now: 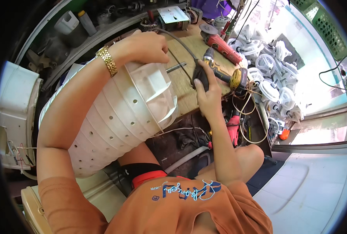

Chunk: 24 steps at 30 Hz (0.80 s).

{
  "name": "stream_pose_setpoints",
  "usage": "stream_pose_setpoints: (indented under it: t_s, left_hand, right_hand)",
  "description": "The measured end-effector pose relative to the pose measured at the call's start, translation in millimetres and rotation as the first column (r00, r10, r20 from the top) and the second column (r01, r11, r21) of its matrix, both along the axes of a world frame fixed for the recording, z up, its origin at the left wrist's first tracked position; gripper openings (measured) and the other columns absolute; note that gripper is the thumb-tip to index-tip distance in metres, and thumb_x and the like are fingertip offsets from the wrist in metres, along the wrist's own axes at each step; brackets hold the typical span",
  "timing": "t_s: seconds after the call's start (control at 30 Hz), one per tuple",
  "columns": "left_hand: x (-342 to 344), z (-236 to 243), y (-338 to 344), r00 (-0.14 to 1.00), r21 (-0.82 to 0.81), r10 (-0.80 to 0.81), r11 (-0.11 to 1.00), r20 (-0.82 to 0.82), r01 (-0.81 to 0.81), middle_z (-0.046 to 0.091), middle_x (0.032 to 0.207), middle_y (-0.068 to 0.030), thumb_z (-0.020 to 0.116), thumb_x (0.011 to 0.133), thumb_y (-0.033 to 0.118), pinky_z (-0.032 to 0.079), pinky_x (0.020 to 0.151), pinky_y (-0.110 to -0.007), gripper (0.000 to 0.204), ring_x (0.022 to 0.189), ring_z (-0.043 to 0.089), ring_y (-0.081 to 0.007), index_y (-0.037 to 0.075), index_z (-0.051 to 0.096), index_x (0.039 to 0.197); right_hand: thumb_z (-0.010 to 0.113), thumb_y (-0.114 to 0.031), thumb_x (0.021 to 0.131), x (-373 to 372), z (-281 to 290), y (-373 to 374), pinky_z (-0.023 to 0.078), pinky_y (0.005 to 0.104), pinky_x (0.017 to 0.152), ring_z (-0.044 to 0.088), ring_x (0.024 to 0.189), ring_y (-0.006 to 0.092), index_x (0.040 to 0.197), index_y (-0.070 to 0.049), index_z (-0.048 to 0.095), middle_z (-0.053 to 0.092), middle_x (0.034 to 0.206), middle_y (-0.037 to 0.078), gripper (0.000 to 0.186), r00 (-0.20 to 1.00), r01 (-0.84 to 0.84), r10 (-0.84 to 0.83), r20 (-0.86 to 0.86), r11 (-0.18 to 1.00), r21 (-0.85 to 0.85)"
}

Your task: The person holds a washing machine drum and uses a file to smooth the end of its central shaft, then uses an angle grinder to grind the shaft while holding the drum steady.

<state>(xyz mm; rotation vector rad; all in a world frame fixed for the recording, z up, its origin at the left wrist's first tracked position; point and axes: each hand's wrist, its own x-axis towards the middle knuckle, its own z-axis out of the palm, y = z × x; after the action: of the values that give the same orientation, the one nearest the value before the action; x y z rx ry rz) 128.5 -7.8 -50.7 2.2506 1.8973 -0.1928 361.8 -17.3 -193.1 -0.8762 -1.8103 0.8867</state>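
White perforated washer drum (115, 121) is lying tilted on its side across the person's lap, its finned base turned toward the wooden workbench (185, 84). A metal shaft (176, 67) is sticking out from the base end over the bench.

Left hand (144, 46) is resting closed over the upper rim of the drum, fingers curled down on the edge, holding it steady; a gold watch (107, 60) is sitting on that wrist. Right hand (206, 87) is wrapping around the grip of a cordless drill (216, 72), yellow and dark, with its nose pointing up the bench, just beside the drum base but apart from it.

Judgement on the step in hand: the drill is being brought to the base. The drum should be braced firmly against the lap by the left hand before the bit meets anything, and the drill kept square to its target.

Further out: a red angle grinder (220, 43) is lying on the bench, and a heap of white plastic fan parts (272, 76) is piling up at right.
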Motion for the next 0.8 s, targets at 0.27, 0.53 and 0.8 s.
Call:
stream_pose_setpoints:
  t_s: [0.27, 0.53, 0.8]
  left_hand:
    - [0, 1, -12, 1.000, -0.007, -0.016, 1.000, -0.018, 0.016, 0.064, 0.075, -0.0199, 0.058, 0.076, 0.030, 0.045, 0.086, -0.048, 0.031, 0.081, 0.063, -0.0366, 0.001, 0.068, 0.076]
    - [-8, 4, -18, 1.000, -0.021, 0.005, 1.000, -0.016, -0.005, 0.063, 0.075, -0.0191, 0.058, 0.076, 0.030, 0.043, 0.086, -0.049, 0.030, 0.083, 0.062, -0.0359, 0.001, 0.066, 0.073]
    - [2, -1, -20, 0.999, 0.033, -0.037, 0.999, 0.002, 0.037, 0.068, 0.078, -0.0155, 0.063, 0.075, 0.031, 0.042, 0.084, -0.045, 0.028, 0.082, 0.065, -0.0321, 0.004, 0.068, 0.070]
  right_hand:
    - [0.061, 0.002, 0.092, 21, 2, -32, 0.048, 0.0382, 0.104, 0.063, 0.125, 0.0354, 0.143, -0.009, 0.054, 0.064, 0.135, 0.021, 0.053, 0.998, 0.016, -0.022, 0.060, 0.994, 0.105]
    - [0.061, 0.003, 0.091, 46, 10, -64, 0.046, 0.0361, 0.107, 0.062, 0.127, 0.0339, 0.142, -0.008, 0.056, 0.064, 0.136, 0.019, 0.052, 1.000, 0.003, -0.001, 0.023, 0.996, -0.085]
    - [0.059, 0.001, 0.093, 4, 7, -26, 0.046, 0.0384, 0.108, 0.061, 0.129, 0.0342, 0.145, -0.007, 0.053, 0.062, 0.139, 0.020, 0.053, 0.992, -0.044, 0.024, 0.125, 0.987, 0.155]
